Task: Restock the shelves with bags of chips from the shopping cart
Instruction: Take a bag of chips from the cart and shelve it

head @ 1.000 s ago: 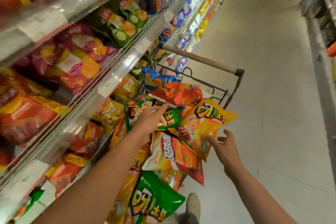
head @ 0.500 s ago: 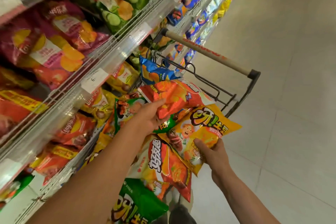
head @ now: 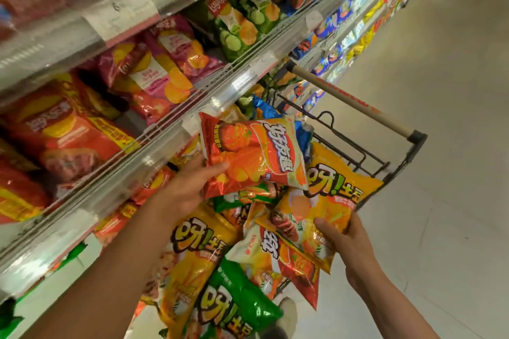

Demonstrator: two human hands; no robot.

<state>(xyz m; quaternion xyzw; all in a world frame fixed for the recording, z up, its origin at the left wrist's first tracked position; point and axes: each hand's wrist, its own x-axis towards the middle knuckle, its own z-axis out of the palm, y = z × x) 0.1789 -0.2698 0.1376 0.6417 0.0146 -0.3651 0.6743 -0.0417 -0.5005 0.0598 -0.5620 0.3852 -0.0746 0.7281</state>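
Red-orange chip bag (head: 252, 155) held above shopping cart (head: 396, 165), just beside shelf edge (head: 154, 143). Left hand (head: 184, 191) grips its lower left corner, thumb on front of bag. Right hand (head: 345, 242) pinches lower edge of yellow chip bag (head: 327, 201), which lies tilted over cart pile. More bags in cart: yellow, green (head: 237, 303), blue. Shelves on left full of red, pink, green chip bags. Cart handle (head: 355, 102) points to aisle floor (head: 454, 91).
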